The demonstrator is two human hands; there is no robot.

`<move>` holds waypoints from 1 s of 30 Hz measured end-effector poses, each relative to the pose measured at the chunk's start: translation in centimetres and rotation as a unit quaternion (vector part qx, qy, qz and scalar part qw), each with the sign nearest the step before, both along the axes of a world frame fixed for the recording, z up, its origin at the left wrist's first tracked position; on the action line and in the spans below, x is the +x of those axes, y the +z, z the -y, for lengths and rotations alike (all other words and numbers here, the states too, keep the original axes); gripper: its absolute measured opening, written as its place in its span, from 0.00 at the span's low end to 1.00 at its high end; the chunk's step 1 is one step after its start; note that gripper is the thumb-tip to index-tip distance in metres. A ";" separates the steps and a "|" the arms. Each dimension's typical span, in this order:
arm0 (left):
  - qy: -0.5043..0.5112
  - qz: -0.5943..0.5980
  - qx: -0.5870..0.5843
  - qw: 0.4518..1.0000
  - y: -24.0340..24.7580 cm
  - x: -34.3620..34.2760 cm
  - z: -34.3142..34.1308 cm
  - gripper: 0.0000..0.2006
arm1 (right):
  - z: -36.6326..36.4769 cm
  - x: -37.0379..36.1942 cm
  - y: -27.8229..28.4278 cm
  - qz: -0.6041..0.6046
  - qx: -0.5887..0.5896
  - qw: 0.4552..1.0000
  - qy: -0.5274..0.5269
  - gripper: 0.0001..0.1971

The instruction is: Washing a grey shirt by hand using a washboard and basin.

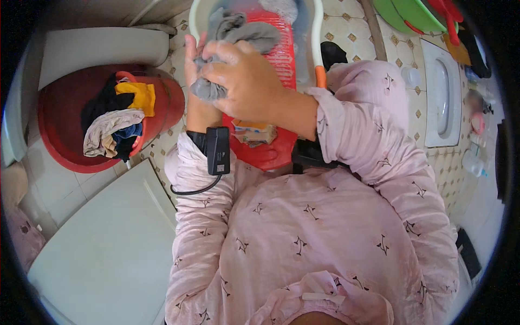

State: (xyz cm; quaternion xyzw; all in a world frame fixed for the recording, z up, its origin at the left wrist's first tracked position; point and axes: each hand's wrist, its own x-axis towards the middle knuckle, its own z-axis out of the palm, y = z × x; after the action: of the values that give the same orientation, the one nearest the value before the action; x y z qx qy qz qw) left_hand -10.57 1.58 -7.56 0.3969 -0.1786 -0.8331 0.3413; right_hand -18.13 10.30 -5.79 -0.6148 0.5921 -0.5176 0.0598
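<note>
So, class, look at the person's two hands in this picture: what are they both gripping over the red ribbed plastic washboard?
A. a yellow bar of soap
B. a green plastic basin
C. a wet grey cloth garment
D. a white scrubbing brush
C: both the left hand and the right hand are closed around the bunched wet grey cloth garment, held above the red ribbed plastic washboard.

- Soap bar wrapper (253, 131), orange, white and blue, rectangular, is lying on the red washboard (281, 65), just below the hands.
</note>
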 end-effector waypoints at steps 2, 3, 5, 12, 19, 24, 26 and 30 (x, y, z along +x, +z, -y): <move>-0.200 -0.331 -0.021 0.922 -1.8 2.1 1.2 0.25 | 0.4 0.0 -0.2 -0.031 -0.004 0.999 0.006 0.14; -0.201 -0.331 -0.020 0.922 -2.1 1.8 1.5 0.25 | 1.1 -0.7 -1.0 -0.018 0.008 1.000 -0.015 0.14; -0.025 -0.045 -0.081 0.995 -0.4 -0.7 1.1 0.20 | 1.8 -1.9 -2.6 -0.007 0.025 0.999 -0.044 0.14; -0.006 0.064 -0.063 0.996 -0.2 -1.3 -0.4 0.12 | 4.1 -5.1 -8.4 -0.015 0.195 0.976 -0.092 0.17; -0.074 0.120 -0.231 0.963 0.4 1.5 -1.3 0.06 | 1.2 -5.4 -3.4 0.345 0.400 0.841 0.119 0.14; -0.179 0.144 -0.358 0.905 2.1 1.6 -1.7 0.16 | 1.8 -7.9 -1.9 0.715 0.232 0.612 0.245 0.14; -0.302 0.225 -0.568 0.732 2.2 2.3 -1.4 0.17 | 2.3 -8.2 0.0 0.821 0.112 0.531 0.179 0.15; -0.426 0.259 -0.449 0.741 2.0 1.7 -1.6 0.16 | 3.1 -7.9 0.4 0.817 0.132 0.541 0.151 0.14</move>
State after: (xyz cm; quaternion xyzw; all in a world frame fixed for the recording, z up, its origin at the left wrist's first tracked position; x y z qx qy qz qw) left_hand -8.85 3.21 -5.56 0.2803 -0.7642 -0.5801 0.0299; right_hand -26.05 7.16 -5.37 0.0088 0.2473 -0.6948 0.6752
